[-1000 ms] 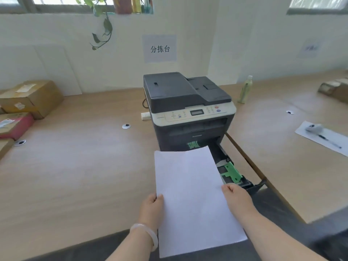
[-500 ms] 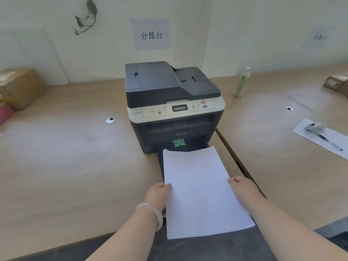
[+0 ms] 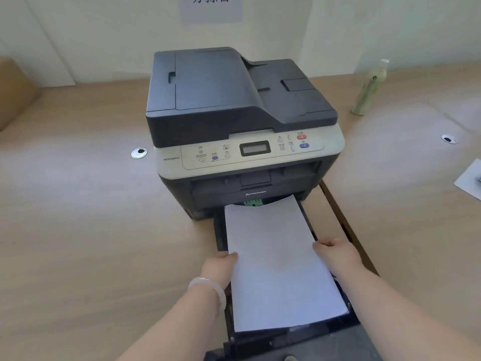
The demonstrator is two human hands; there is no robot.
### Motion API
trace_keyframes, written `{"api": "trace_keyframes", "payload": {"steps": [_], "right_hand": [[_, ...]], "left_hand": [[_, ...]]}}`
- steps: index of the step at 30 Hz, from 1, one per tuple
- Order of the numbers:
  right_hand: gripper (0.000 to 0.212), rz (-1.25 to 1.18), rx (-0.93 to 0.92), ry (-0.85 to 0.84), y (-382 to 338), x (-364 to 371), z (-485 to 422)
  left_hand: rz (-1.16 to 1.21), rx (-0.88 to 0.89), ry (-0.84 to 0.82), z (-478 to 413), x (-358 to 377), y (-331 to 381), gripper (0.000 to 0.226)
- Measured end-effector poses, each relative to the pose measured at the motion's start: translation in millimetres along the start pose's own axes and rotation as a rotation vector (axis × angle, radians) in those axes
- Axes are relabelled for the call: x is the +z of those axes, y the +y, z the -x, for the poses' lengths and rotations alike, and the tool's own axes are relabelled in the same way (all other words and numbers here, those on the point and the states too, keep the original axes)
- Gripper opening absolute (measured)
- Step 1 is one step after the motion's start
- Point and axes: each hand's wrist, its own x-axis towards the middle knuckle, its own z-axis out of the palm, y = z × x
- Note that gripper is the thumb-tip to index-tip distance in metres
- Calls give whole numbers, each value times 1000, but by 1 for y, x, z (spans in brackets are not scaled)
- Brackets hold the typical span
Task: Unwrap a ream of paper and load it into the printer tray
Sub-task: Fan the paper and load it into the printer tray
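A dark grey printer (image 3: 234, 100) with a pale control panel stands on the wooden desk (image 3: 78, 230). Its black paper tray (image 3: 220, 235) is pulled out toward me. A white stack of paper (image 3: 276, 261) lies over the tray, its far end just under the printer's front, beside a green guide (image 3: 252, 203). My left hand (image 3: 218, 267), with a pale bangle on the wrist, grips the stack's left edge. On the right edge, my right hand (image 3: 335, 252) holds the stack. No ream wrapper is in view.
A pale green bottle (image 3: 369, 87) stands to the right behind the printer. A white sheet (image 3: 469, 179) lies at the right edge. A cardboard box (image 3: 13, 92) sits far left. Cable grommets (image 3: 139, 153) dot the desk. A gap between desks (image 3: 341, 217) runs right of the tray.
The paper stack has moved forward and down, from above the tray to lying over it with its far end at the printer's mouth. My head has come closer to the printer.
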Motion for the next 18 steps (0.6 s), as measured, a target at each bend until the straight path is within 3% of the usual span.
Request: {"api": "trace_keyframes", "payload": {"steps": [5, 8, 13, 18], "right_hand": [[17, 50, 32, -2, -7, 5, -29], [16, 42, 62, -32, -4, 3, -35], [9, -29, -22, -88, -1, -2, -34], [20, -17, -72, -77, -4, 3, -39]], "left_hand": [[-65, 10, 4, -12, 5, 7, 27], [-53, -17, -20, -8, 5, 4, 20], [-74, 71, 10, 1, 1, -4, 18], [-110, 99, 84, -4, 3, -3, 27]]}}
